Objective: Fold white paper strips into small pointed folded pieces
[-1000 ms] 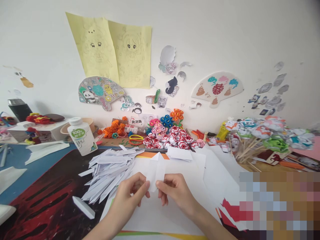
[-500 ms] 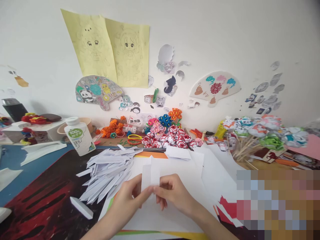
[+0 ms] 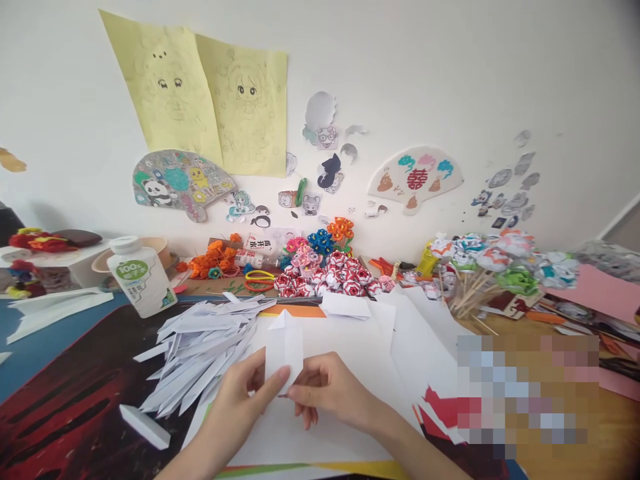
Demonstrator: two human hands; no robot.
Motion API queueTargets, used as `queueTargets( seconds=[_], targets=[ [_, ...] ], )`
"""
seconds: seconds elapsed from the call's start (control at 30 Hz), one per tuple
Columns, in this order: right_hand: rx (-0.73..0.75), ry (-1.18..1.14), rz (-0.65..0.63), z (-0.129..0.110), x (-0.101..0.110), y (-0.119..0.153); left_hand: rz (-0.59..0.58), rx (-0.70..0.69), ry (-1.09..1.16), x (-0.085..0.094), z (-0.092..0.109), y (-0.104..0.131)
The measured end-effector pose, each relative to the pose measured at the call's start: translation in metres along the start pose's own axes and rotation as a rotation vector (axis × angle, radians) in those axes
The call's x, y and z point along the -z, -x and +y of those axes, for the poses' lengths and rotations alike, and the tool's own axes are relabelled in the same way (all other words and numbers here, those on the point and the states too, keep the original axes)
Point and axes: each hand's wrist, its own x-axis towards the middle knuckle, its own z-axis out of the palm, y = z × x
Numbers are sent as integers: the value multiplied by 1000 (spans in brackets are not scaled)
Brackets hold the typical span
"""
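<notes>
A small folded piece of white paper (image 3: 284, 343) with a pointed top is held upright between my hands. My left hand (image 3: 255, 383) pinches its left side, thumb across the front. My right hand (image 3: 325, 390) grips the lower right corner with thumb and fingertips. Beneath the hands lies a large white sheet (image 3: 345, 427) on top of coloured paper. To the left is a heap of folded white paper strips (image 3: 200, 347). One folded strip (image 3: 145, 427) lies apart, nearer the front left.
A white bottle (image 3: 145, 277) stands behind the strips. Red-and-white paper flowers (image 3: 345, 273) are piled at the back, beside orange flowers (image 3: 213, 260). Paper flowers on sticks (image 3: 495, 260) stand at the right. Red paper scraps (image 3: 443, 410) lie right of the sheet. A patch at the lower right is pixelated.
The view has shifted slightly right. My left thumb has moved up onto the front of the folded paper, and the thumbs, which were together, are now apart. My right hand stays at the lower corner.
</notes>
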Motion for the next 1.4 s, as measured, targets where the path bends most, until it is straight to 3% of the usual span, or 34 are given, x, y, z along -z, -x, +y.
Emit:
queueTargets(
  seconds=[0.7,1.03,1.27,1.4],
  targets=[
    [-37,18,11,2,1,2,-22,-15,-138,-3,-4,1],
    [39,61,-3,-2,0,3,-4,-8,-107,-1,1,1],
    [102,131,71,-4,1,3,73,16,-132,-1,-3,-1],
    [131,128,87,-4,3,1,58,61,-131,-3,-10,-1]
  ],
)
